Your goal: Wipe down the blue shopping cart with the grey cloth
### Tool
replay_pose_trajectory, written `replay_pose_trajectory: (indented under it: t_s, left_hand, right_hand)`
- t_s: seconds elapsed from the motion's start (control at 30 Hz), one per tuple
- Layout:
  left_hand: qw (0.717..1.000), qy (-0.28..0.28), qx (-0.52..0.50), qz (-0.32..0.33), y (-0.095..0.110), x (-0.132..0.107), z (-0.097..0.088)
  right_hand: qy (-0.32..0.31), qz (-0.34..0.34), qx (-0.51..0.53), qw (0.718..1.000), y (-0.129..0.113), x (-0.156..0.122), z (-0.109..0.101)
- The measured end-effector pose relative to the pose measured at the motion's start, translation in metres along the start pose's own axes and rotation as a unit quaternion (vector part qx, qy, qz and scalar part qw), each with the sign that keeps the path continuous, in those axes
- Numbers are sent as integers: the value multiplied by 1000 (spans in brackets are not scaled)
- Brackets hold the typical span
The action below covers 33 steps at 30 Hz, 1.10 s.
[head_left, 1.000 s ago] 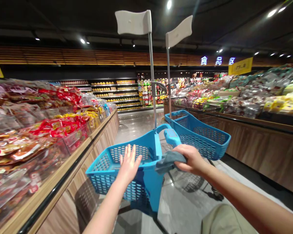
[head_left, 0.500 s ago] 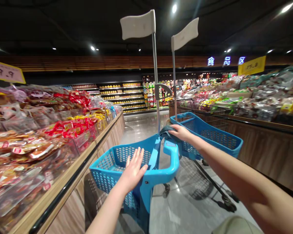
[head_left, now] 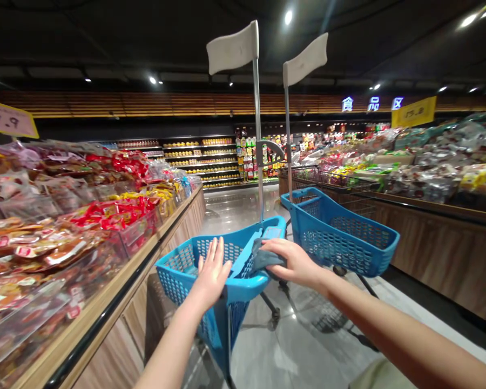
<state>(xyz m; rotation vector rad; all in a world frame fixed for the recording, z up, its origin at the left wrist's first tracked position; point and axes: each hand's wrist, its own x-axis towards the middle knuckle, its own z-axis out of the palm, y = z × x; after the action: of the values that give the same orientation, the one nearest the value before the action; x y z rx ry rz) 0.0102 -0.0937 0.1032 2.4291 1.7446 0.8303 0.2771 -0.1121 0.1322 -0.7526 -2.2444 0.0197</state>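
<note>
A blue shopping cart (head_left: pixel 243 292) with a perforated basket stands right in front of me. My left hand (head_left: pixel 211 273) lies with fingers stretched out at the basket's near rim, holding nothing; whether the palm presses on the rim I cannot tell. My right hand (head_left: pixel 295 262) is closed on a grey-blue cloth (head_left: pixel 261 260), held against the right part of the cart's handle. The cloth covers some of the handle bar. From the cart's far end rises a metal pole with a white flag (head_left: pixel 233 48).
A second blue cart (head_left: pixel 344 232) with its own white flag (head_left: pixel 306 60) stands behind to the right. Bins of packaged food (head_left: pixel 65 237) line the left side, and another display (head_left: pixel 433 216) runs along the right. Stocked shelves (head_left: pixel 202 162) stand at the back.
My right hand has come down, left and nearer with the cloth, from the handle's far end to its near part. My left hand has shifted slightly left. The near cart has turned somewhat.
</note>
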Motion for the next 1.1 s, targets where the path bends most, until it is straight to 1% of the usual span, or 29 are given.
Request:
replay_pose_trajectory:
  t_s: [0.07, 0.1, 0.17, 0.2, 0.27, 0.33, 0.37, 0.4, 0.43, 0.5, 0.53, 0.57, 0.63, 0.7, 0.8, 0.87, 0.9, 0.93, 1.0, 1.1]
  left_hand:
    - [998, 39, -25, 33, 15, -4, -4]
    - [997, 45, -33, 50, 20, -6, -7]
    - [995, 27, -43, 81, 24, -11, -14]
    - [994, 9, -45, 95, 23, -13, -18]
    - [991, -23, -49, 122, 19, -17, -25]
    - [987, -40, -59, 143, 14, -20, -31]
    - [985, -42, -68, 150, 12, -21, -34]
    - [984, -43, -76, 154, 10, -22, -35]
    - [984, -43, -83, 154, 8, -22, -36]
    - [985, -42, -88, 146, 4, -21, -36]
    - [985, -44, -88, 141, 1, -20, -37]
    - [986, -46, -87, 138, -2, -19, -37]
    - [986, -43, -90, 136, -10, -16, -39]
    - [985, -33, -105, 133, -21, -13, -43]
    - [987, -28, -122, 97, -38, -7, -53]
    - [991, -46, -114, 58, -45, -3, -60]
    - [992, -59, -103, 41, -45, -2, -64]
    - [993, -75, -89, 29, -43, -1, -67]
    - [994, -97, -48, 22, -30, -2, -71]
    - [995, -90, 29, 30, -1, -8, -72]
  right_hand:
    - [32, -5, 24, 999, -15, -1, 8]
    - [46, 2, 39, 998, -20, 1, 11]
    - [63, 38, 74, 995, -23, 9, 8]
    - [77, 63, 89, 991, -18, 16, 4]
    - [133, 110, 98, 980, 3, 33, -11]
    - [208, 145, 55, 966, 39, 46, -25]
    - [215, 155, 22, 964, 59, 50, -30]
    - [178, 164, -7, 970, 78, 51, -32]
    - [127, 169, -27, 977, 94, 51, -31]
    - [38, 173, -58, 982, 117, 45, -24]
    - [24, 174, -72, 982, 123, 41, -18]
    - [31, 176, -88, 980, 124, 37, -13]
    - [68, 186, -124, 972, 118, 31, -3]
    - [91, 197, -148, 965, 105, 27, 1]
    - [86, 180, -164, 966, 81, 20, 0]
    - [84, 163, -176, 967, 66, 15, -3]
    - [81, 160, -186, 966, 59, 12, -4]
    - [74, 161, -198, 964, 52, 11, -7]
    - [42, 175, -225, 958, 42, 12, -13]
    - [-41, 220, -250, 942, 31, 19, -26]
